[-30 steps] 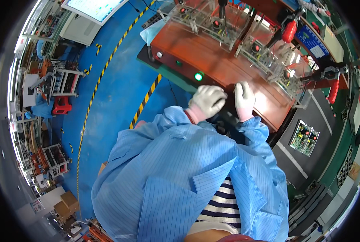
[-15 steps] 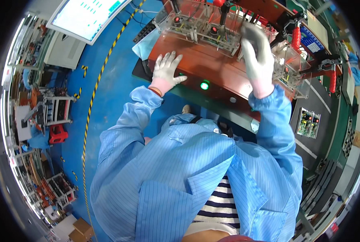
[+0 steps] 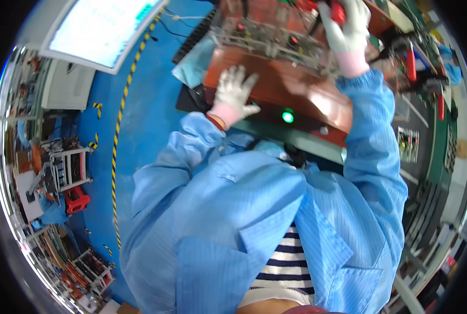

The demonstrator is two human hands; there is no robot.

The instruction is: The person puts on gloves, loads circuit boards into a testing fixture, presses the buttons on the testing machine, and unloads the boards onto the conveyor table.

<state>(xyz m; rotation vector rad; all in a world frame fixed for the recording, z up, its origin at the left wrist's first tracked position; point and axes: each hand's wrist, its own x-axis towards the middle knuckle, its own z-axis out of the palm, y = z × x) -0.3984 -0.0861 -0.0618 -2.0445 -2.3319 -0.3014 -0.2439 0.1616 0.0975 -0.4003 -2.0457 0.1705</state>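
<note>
My left hand [image 3: 232, 97], in a white glove with a pink cuff, lies with fingers spread on the left front of a reddish-brown test fixture [image 3: 275, 73]. Beside its thumb, a green lit button [image 3: 288, 116] glows on the fixture's front face. Farther off at the right, my gloved right hand [image 3: 350, 31] has its thumb and fingers around the red handle [image 3: 338, 12] of a toggle clamp. Clear plastic housings [image 3: 265, 42] with circuit boards stand along the fixture's back, smeared by motion.
Other red-handled toggle clamps [image 3: 411, 63] stick out at the right. A circuit board [image 3: 408, 144] lies on the dark bench surface beyond my right arm. At the far left are a monitor [image 3: 100, 31], a keyboard [image 3: 194, 34] and a light-blue cloth [image 3: 195, 65].
My right hand has moved away from me, up to the red clamp handle, and closed around it. My left hand stays spread on the fixture. The whole view has shifted somewhat.
</note>
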